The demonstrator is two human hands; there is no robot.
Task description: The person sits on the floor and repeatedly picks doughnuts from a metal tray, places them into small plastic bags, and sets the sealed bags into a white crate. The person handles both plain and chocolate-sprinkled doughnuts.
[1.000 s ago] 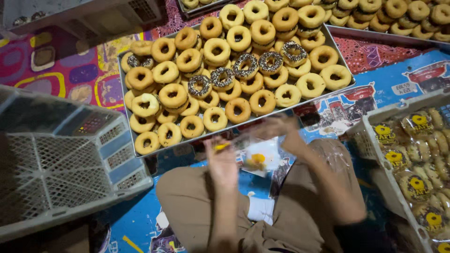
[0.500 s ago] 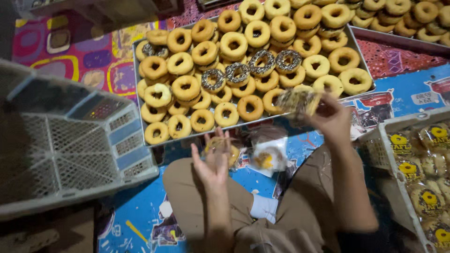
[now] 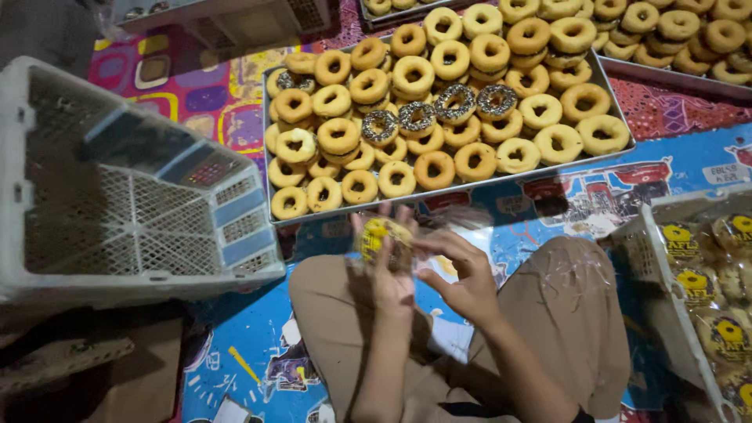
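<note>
1. Two hands meet over our lap: our left hand (image 3: 389,274) stands upright with its fingers closed around a small clear bag (image 3: 381,239) that holds a doughnut with a yellow middle, and our right hand (image 3: 468,280) comes in from the side, thumb and fingers pinched narrow at the bag's edge.
2. The bag sits at the fingertips of the left hand and just to the left of the right one, so both touch it. It is blurred, so we cannot tell which way its long side runs.
3. Just beyond the hands lies a metal tray (image 3: 603,160) packed with plain ring doughnuts (image 3: 433,169), with a few chocolate-sprinkled ones (image 3: 417,117) in the middle rows. Its near rim is close to the fingertips.
4. Off to the left of the left hand stands a white plastic crate (image 3: 133,227), tipped on its side, well apart from the bag.
5. To the right of the right hand, past our knee, a second white crate (image 3: 638,251) holds bagged doughnuts (image 3: 693,286) with yellow labels; the right hand is the nearer of the two to it.
6. Everything rests on a colourful printed floor mat (image 3: 674,160).
</note>
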